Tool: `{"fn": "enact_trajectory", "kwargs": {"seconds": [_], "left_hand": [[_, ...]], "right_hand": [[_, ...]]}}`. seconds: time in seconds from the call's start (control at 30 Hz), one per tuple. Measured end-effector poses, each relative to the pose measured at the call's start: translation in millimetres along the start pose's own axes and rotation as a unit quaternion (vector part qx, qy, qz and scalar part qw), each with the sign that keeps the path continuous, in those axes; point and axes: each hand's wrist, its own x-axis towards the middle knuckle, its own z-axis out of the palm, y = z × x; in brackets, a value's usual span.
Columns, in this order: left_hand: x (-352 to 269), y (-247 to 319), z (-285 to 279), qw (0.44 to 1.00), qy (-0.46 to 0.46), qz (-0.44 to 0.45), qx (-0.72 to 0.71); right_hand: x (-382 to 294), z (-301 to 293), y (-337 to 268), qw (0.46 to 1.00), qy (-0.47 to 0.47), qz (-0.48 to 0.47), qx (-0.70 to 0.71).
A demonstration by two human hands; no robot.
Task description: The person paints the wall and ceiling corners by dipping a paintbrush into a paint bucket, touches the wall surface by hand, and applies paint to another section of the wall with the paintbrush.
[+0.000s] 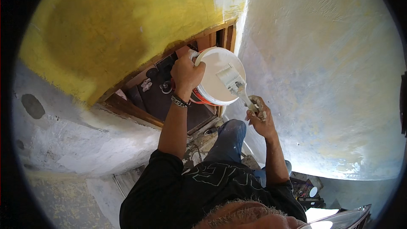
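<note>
My left hand point(187, 73) grips the rim of a white plastic bucket point(211, 101), thumb over the edge, and holds it up in front of me. Pale, creamy paint point(211, 63) shows inside the bucket. By its handle my right hand point(262, 117) holds a wide paintbrush point(237, 84). The bristles are coated in whitish paint and lie over the bucket's opening; whether they touch the paint I cannot tell. Dried whitish residue covers several fingers of my right hand.
A yellow-painted wall point(111, 22) rises at the left, and a pale, patchy wall point(324, 70) at the right. Between them a wood-framed recess point(133, 113) holds a dark surface with small items. Below the patchy wall, at lower right, stand dark cluttered things point(306, 194).
</note>
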Motion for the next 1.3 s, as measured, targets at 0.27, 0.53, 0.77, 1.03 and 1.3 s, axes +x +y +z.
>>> {"fn": "enact_trajectory", "kwargs": {"seconds": [0.27, 0.53, 0.77, 1.03, 1.3], "left_hand": [[5.4, -25.5, 0.6, 0.998, -0.002, -0.038, -0.055], [-0.4, -26.3, -38.8, 0.996, 0.076, -0.026, -0.043], [-9.9, -27.9, -78.2, 0.989, 0.080, -0.108, -0.068], [0.8, -60.8, -71.0, 0.989, 0.039, -0.089, -0.111], [-9.8, -92.8, -98.7, 0.989, 0.050, -0.016, -0.140]], "right_hand": [[14.5, 19.9, -3.4, 0.969, 0.082, -0.161, -0.171], [25.1, 47.1, -8.7, 0.989, -0.004, -0.148, 0.007], [37.7, 70.9, -29.5, 0.983, -0.018, -0.180, 0.040], [60.3, 62.2, -43.3, 0.990, 0.000, -0.138, 0.007], [174.7, 37.3, -125.6, 0.951, 0.116, -0.278, -0.076]]}}
